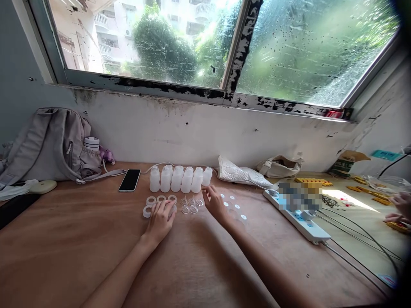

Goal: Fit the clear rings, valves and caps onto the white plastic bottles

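My left hand [160,217] lies over the white rings [151,200], fingers stretched out and partly covering them. Beside it are several thin clear rings [192,202] in two rows. My right hand [214,202] is just right of these, its fingers bent together near the base of the end bottle; whatever they may hold cannot be made out. Behind both hands stands a row of frosted white plastic bottles [176,179], upright and close together. Several small white discs [236,206] lie to the right of my right hand, some partly hidden by the wrist.
A phone [129,180] and a grey backpack [54,145] are at the left. On the right lies a power strip [297,218] with cables. Beyond it, another person's hand [401,207] is near yellow parts [382,199]. A white padded pouch [237,171] rests by the wall.
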`<state>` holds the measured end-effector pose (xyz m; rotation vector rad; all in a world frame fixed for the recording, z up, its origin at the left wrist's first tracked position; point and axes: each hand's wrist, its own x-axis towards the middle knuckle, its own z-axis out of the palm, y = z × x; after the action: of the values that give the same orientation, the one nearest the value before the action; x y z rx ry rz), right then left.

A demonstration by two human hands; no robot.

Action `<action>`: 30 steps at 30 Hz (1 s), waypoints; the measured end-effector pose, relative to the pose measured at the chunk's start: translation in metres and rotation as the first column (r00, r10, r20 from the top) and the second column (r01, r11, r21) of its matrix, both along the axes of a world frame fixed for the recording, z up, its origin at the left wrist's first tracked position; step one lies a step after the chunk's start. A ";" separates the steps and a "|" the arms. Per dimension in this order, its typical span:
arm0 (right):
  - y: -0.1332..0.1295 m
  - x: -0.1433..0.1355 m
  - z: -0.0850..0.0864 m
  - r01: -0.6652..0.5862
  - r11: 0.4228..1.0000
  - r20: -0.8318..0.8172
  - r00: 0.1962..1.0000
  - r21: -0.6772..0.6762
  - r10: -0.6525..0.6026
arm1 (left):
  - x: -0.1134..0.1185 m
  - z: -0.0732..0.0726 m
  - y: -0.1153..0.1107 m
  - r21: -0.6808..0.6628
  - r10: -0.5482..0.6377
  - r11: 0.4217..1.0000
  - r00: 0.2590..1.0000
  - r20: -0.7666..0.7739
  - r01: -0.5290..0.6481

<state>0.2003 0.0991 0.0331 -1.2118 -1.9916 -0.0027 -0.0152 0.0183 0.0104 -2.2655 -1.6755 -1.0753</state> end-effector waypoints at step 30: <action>-0.064 -0.018 -0.038 -0.273 0.954 -0.261 0.936 -0.122 0.235 | 0.025 -0.006 -0.011 -0.187 -0.268 0.914 0.882 0.388 0.360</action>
<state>0.1826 0.0346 -0.0053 -0.9861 -1.9416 0.4212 0.0095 0.0077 0.0047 -2.7187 -1.6826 -1.4987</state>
